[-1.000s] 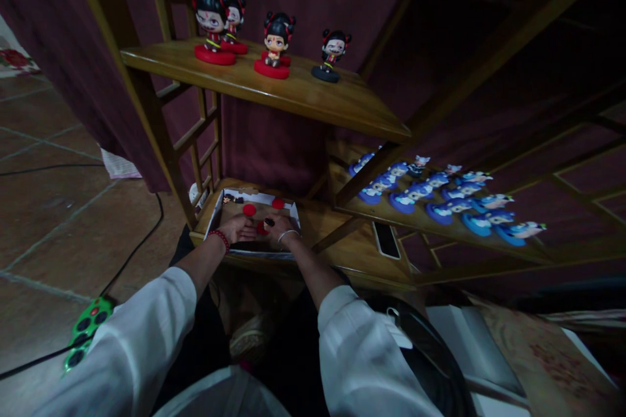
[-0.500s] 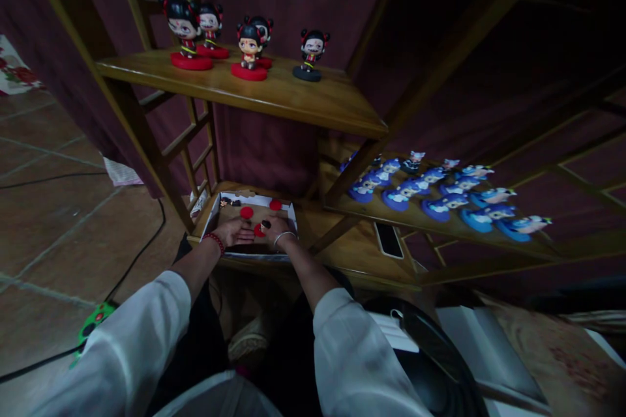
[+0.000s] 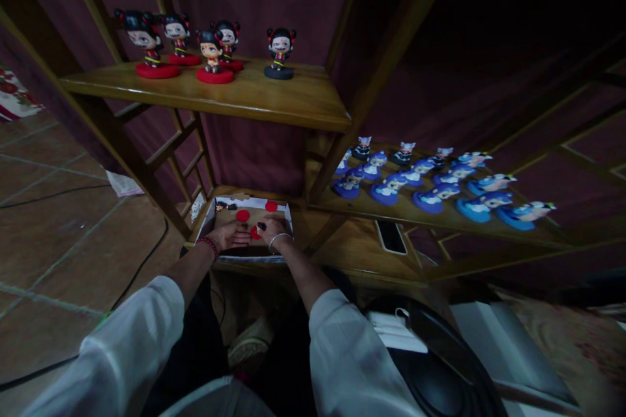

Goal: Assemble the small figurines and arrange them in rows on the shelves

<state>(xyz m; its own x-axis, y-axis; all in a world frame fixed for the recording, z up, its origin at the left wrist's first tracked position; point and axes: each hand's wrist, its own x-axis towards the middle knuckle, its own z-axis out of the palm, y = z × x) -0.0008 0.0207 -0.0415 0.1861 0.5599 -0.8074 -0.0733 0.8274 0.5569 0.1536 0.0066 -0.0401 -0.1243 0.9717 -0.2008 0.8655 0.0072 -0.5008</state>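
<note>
A shallow white cardboard box [image 3: 289,216] with a brown floor sits on the lower shelf. Inside it, my right hand [image 3: 274,229] is closed around a small black-haired figurine [image 3: 261,226], right by a red round base [image 3: 255,233]; whether the two are joined cannot be made out. My left hand [image 3: 231,235] lies open in the box's left part, fingers stretched toward that base. Two more red discs, one in the middle [image 3: 242,215] and one at the back right [image 3: 271,206], lie flat. Another dark-haired figurine [image 3: 225,207] rests in the back left corner.
On the upper wooden shelf [image 3: 274,104] stand several black-haired figurines [image 3: 212,55] on red or dark bases. Several blue-based figurines [image 3: 388,189] fill the right shelf. A phone [image 3: 391,236] lies on the lower board. A black stool [image 3: 440,371] is at my right.
The view has shifted, so the upper shelf appears further left. My hands stay in nearly the same place in the box, the right one still on the figurine.
</note>
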